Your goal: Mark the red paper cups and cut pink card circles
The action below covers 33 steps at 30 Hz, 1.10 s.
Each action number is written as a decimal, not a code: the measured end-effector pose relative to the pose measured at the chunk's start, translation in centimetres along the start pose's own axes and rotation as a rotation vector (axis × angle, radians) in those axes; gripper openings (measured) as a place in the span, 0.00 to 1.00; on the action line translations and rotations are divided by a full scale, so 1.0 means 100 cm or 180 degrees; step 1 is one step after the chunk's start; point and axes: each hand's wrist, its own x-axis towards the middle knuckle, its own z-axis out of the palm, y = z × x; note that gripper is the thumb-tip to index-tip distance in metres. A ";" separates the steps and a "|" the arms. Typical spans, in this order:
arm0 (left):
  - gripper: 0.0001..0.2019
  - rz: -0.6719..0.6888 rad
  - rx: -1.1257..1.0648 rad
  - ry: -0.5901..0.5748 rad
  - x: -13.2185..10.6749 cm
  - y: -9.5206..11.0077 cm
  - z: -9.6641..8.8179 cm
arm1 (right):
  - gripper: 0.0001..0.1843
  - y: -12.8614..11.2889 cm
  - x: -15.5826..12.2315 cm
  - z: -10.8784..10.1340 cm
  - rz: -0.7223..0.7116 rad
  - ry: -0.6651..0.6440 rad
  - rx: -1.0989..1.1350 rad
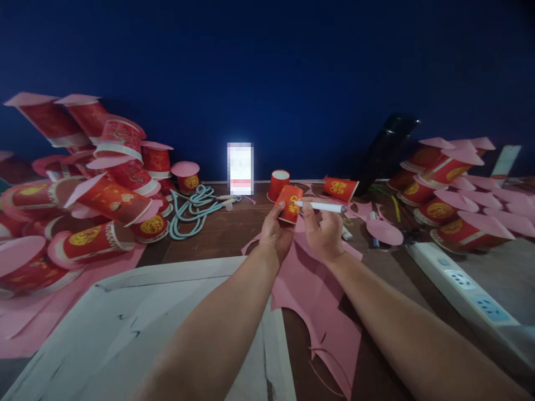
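My left hand (276, 234) is closed round a red paper cup (288, 205) with yellow lettering, held tilted above the table. In my right hand (321, 228) is a white marker pen (320, 206), its tip pointing left at the cup's printed side; whether it touches cannot be made out. Just behind them an upright red paper cup (279, 185) stands with its white rim up. Another red cup (341, 189) lies on its side to the right. Under my hands spreads a cut sheet of pink paper (309, 278) with curved edges.
Red cups topped with pink discs (112, 195) pile up at left, with more cups (460, 184) at right. A coiled teal cable (188, 211), lit phone (241, 169), black bottle (387, 142), pink disc (384, 232), power strip (460, 278) and large white sheet (137, 334) lie around.
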 end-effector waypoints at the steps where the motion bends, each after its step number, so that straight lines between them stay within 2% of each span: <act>1: 0.07 -0.0001 -0.0001 -0.0004 0.000 0.000 0.000 | 0.11 0.000 0.000 0.000 -0.0001 0.0001 -0.0006; 25: 0.08 0.0007 0.0079 0.0056 0.001 0.001 -0.001 | 0.12 0.002 0.002 -0.001 0.0079 0.0038 -0.0020; 29: 0.08 0.0045 0.0043 0.0000 0.001 0.001 0.000 | 0.12 0.001 0.002 -0.002 0.0018 -0.0022 0.0080; 33: 0.10 0.0108 0.0001 -0.0050 0.000 -0.001 0.000 | 0.12 0.001 0.002 -0.003 0.0043 0.0093 0.0156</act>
